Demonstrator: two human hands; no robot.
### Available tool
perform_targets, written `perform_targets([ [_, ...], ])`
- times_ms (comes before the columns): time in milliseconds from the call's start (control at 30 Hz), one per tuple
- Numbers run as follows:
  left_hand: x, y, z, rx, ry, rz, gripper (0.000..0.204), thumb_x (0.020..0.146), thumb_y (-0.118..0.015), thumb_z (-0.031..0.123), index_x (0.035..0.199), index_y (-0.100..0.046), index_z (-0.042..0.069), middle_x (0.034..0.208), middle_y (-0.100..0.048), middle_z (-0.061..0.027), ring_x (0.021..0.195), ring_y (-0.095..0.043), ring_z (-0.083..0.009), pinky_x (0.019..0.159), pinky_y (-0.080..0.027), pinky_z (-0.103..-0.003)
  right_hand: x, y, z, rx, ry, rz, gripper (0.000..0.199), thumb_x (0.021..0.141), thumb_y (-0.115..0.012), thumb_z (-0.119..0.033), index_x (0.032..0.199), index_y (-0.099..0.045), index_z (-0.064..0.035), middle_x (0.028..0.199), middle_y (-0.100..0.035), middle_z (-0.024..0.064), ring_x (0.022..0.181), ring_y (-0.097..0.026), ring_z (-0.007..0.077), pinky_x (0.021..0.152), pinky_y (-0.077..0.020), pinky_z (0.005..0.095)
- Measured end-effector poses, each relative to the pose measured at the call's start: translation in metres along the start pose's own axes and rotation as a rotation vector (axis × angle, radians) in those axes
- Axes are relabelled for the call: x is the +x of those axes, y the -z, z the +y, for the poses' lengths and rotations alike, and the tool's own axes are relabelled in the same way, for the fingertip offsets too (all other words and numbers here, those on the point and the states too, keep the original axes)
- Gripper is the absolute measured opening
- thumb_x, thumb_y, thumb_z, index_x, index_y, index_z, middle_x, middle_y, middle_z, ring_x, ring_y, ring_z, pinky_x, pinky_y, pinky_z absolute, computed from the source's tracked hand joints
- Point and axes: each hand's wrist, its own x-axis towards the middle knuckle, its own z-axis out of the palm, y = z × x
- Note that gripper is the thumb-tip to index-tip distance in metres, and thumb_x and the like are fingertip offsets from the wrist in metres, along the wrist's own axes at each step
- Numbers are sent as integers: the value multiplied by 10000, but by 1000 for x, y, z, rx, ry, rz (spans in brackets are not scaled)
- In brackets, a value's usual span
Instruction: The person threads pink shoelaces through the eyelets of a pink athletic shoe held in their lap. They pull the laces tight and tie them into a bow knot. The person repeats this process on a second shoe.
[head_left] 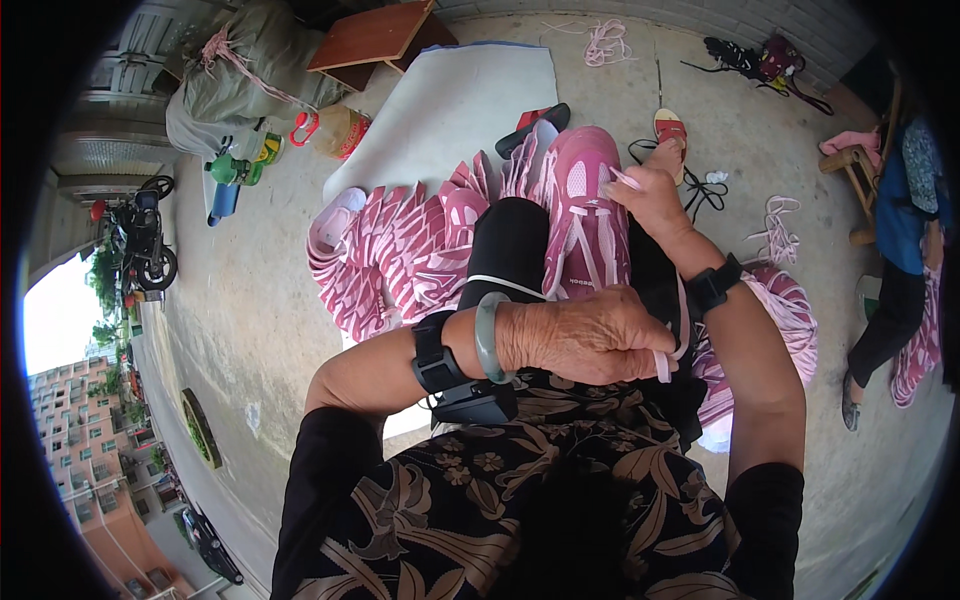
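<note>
Concrete ground (pixel 255 300); two hands (pixel 590 335) (pixel 655 198), pink lace (pixel 663 366)

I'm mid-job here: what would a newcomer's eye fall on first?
First, the pink shoe upper at the person's knees, with the left hand below it and the right hand at its toe, both pinching pale pink lace. Next, the curving row of similar pink uppers to the left, and the pale green bangle on the left wrist.
</note>
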Motion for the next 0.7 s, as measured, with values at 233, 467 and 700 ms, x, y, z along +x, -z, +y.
perform_targets([
  [233, 2, -3, 8, 90, -255, 237, 137, 876, -582, 147, 867, -572, 10, 732, -593, -127, 697, -605, -311, 602, -456, -363, -86, 3, -12, 114, 142, -242, 204, 844, -604, -116, 1001, -639, 9, 701, -653, 18, 575, -563, 154, 571, -461, 278],
  [467, 0, -4, -1, 690, -379, 264, 154, 680, -622, 126, 817, -590, 66, 803, -570, -116, 736, -585, -312, 622, -461, -385, -83, -34, -31, 626, 649, -191, 295, 764, -633, -67, 1045, -591, 11, 908, -640, 101, 776, -638, 237, 758, -513, 286],
  [700, -15, -12, -10, 508, -364, 339, 159, 681, -676, 154, 741, -547, 83, 716, -506, -49, 706, -538, -268, 653, -453, -387, -105, -5, -17, -91, 413, -216, 352, 771, -611, -122, 1104, -562, -21, 741, -621, 123, 682, -641, 274, 589, -500, 316],
])
